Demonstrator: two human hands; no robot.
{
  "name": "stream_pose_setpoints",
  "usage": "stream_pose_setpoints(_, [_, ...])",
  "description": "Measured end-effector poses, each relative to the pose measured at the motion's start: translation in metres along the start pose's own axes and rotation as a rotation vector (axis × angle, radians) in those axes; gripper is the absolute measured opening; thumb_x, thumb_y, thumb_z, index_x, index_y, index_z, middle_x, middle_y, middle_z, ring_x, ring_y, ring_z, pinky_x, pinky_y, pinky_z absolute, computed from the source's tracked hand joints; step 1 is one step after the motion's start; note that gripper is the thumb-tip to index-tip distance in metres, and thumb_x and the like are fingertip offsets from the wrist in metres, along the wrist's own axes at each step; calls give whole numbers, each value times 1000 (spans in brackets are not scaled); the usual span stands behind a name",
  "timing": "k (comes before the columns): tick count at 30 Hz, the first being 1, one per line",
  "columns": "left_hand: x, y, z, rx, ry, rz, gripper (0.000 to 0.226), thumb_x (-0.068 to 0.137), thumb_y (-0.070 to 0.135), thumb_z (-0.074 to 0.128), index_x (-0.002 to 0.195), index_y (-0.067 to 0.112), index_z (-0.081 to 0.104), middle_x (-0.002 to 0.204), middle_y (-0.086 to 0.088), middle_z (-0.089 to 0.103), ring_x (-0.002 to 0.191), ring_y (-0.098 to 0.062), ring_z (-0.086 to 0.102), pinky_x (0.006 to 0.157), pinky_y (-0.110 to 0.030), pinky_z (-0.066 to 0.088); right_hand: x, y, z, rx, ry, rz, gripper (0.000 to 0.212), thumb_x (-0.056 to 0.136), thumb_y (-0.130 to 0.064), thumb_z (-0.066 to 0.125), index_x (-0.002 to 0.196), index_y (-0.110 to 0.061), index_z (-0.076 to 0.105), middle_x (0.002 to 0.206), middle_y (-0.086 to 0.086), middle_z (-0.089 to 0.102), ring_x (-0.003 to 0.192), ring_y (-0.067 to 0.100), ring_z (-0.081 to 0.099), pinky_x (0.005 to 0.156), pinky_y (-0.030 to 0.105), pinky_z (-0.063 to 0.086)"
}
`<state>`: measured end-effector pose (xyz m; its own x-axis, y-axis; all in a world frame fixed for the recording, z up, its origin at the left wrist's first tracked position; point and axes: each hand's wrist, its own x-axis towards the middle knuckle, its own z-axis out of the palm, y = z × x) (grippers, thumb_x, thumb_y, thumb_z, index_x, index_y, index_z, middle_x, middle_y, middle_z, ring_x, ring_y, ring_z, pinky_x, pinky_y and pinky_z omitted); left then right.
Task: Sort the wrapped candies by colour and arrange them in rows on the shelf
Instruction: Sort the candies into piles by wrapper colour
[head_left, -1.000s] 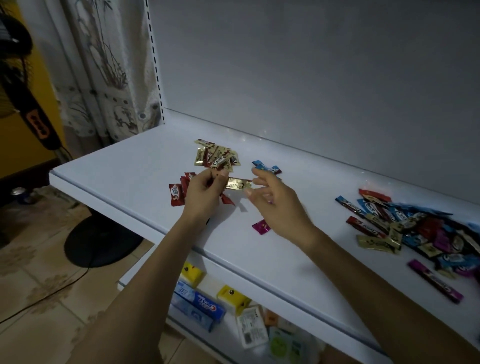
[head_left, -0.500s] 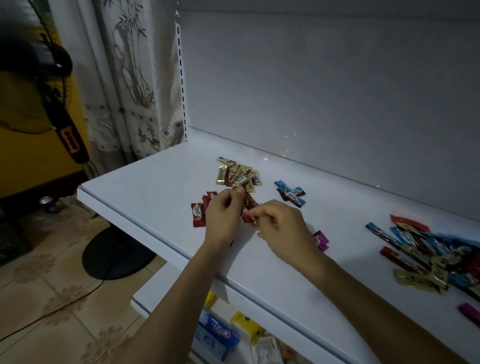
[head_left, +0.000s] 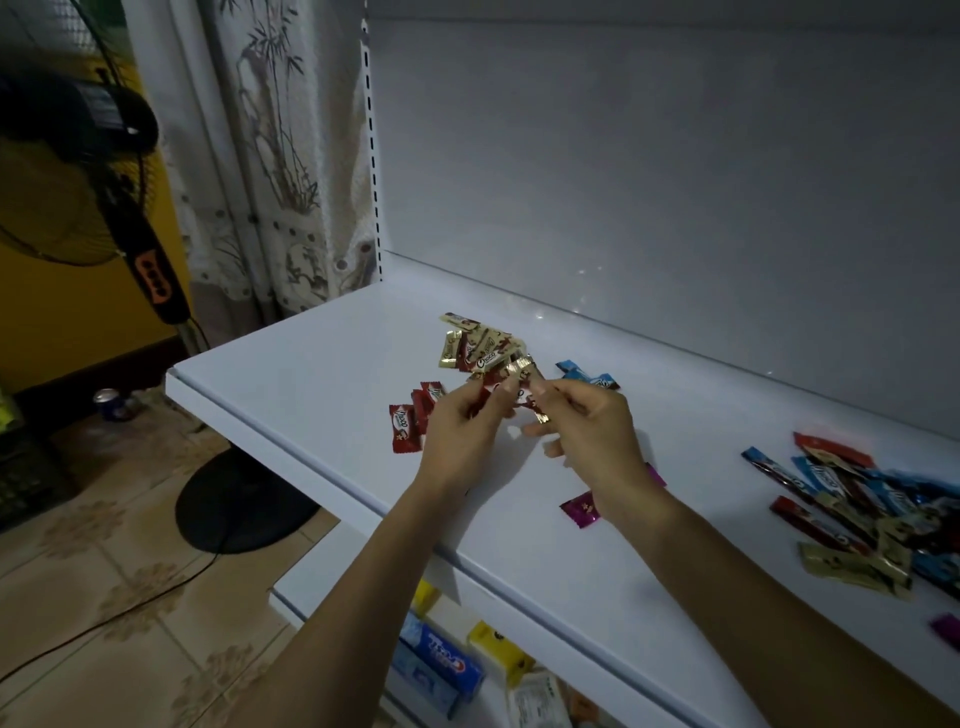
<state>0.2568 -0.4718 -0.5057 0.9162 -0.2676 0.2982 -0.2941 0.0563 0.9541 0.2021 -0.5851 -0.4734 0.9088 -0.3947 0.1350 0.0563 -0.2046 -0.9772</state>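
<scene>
On the white shelf (head_left: 311, 395) lie small colour groups: gold candies (head_left: 475, 345) at the back, red candies (head_left: 410, 418) to the left, blue candies (head_left: 584, 374) behind my right hand, a purple candy (head_left: 579, 509) under my right wrist. My left hand (head_left: 462, 436) and right hand (head_left: 587, 434) meet above the shelf, both pinching a gold-and-red wrapped candy (head_left: 511, 379) between their fingertips. A mixed pile of unsorted candies (head_left: 857, 509) sits at the right.
A black pedestal fan (head_left: 104, 171) stands left of the shelf, its base (head_left: 239, 504) on the tiled floor. A lower shelf holds toothpaste boxes (head_left: 441, 670) and small packets. A patterned curtain (head_left: 280, 156) hangs behind. A can (head_left: 111, 402) sits on the floor.
The view has shifted left and closer. Both hands stayed together at the candy, which was held stretched out a second ago and is now pinched close between the fingertips, slightly nearer the gold group.
</scene>
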Motion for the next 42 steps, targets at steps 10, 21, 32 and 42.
stream_pose_setpoints(10, [9,-9,3,-4,182,-151,37,101,28,42,73,17,63,74,2,61,70,-13,49,67,-31,38,47,11,-11,-44,13,89,15,92,-3,57,103,-13,51,78,1,67,52,9,63,56,26,51])
stream_pose_setpoints(21, [12,-9,3,-116,193,-202,44,104,28,33,75,12,61,73,-3,56,65,-13,45,61,-28,34,132,25,27,-329,56,114,19,82,-16,73,79,-17,55,91,5,65,63,22,63,50,25,51])
stream_pose_setpoints(32, [9,-8,5,-24,143,-88,44,104,28,36,77,4,61,69,2,55,65,-10,46,64,-28,34,89,3,-8,-242,-36,88,17,95,-25,54,106,-15,64,103,4,65,76,16,65,69,35,59])
stream_pose_setpoints(42, [0,0,3,77,44,-32,40,100,40,39,78,14,61,59,14,54,58,0,46,60,-23,35,6,-10,-22,-154,-144,96,13,94,-19,57,98,-11,66,78,4,72,55,8,64,44,15,44])
